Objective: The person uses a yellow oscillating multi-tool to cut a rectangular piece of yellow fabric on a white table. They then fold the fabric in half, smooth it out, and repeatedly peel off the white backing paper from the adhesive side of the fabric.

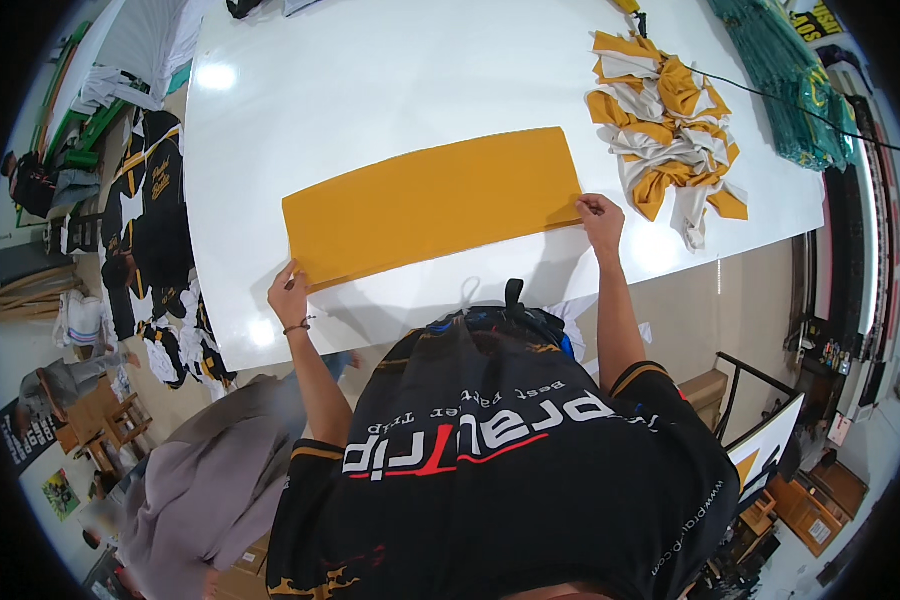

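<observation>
Left hand point(288, 292): fingers closed in a pinch on the near left corner of the yellow cloth point(435, 202). Right hand point(601, 216): likewise pinched shut on the near right corner. The cloth lies flat on the white table point(370, 80), stretched between both hands and running away from them toward the table's middle; its near edge sits just inside the table's near edge.

Beyond the right hand, well apart from the cloth, a heap of yellow and white scraps point(670, 120). A thin black cord point(790, 105) crosses the table past that heap. Farther still, green fabric point(785, 80) along the far right edge.

Risks, as judged: uneven pull from the two corners would skew the cloth or raise a wrinkle across its middle. The near edge is close to the table's rim; a tug toward the body could drag it off. A slack pinch on either corner would let that side spring back.
</observation>
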The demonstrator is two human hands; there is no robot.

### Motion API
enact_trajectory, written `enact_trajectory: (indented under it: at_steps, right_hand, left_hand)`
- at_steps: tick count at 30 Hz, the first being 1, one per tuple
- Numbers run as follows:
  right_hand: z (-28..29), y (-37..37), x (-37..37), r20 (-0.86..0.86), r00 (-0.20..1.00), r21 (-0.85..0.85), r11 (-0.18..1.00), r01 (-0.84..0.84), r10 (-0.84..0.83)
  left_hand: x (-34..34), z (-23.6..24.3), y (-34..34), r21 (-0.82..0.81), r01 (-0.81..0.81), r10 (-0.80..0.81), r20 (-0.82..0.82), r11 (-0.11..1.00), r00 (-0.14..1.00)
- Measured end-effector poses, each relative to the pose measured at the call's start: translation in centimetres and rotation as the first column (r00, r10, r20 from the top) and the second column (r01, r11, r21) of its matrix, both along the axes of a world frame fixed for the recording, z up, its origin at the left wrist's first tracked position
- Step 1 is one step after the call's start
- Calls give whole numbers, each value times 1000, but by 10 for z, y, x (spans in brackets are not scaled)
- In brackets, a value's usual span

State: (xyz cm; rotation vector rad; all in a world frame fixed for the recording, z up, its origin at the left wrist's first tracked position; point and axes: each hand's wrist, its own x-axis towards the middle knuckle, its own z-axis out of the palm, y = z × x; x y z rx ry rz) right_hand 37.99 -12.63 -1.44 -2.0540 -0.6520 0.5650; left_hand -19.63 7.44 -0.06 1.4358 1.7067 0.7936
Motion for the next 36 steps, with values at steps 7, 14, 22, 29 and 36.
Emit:
enact_trajectory:
  at_steps: [7,14,22,29,36]
  right_hand:
    - [-20,-7,9,127,991,20,999,-49,46]
    - [-15,-7,9,121,992,14,999,-47,45]
    - [-20,-8,12,99,993,35,997,-74,70]
    - [-24,-11,11,141,985,0,995,-103,101]
    - [-15,-2,23,164,957,-42,971,-236,240]
  left_hand:
    - [-3,-8,-5,67,40,-32,-123,997,992]
    - [-1,2,-8,86,21,-9,-134,996,991]
    - [-3,-3,-19,46,-52,56,-70,998,996]
    - [0,-6,-10,129,-6,29,-179,992,983]
    - [-36,-45,-14,265,115,-45,-255,957,966]
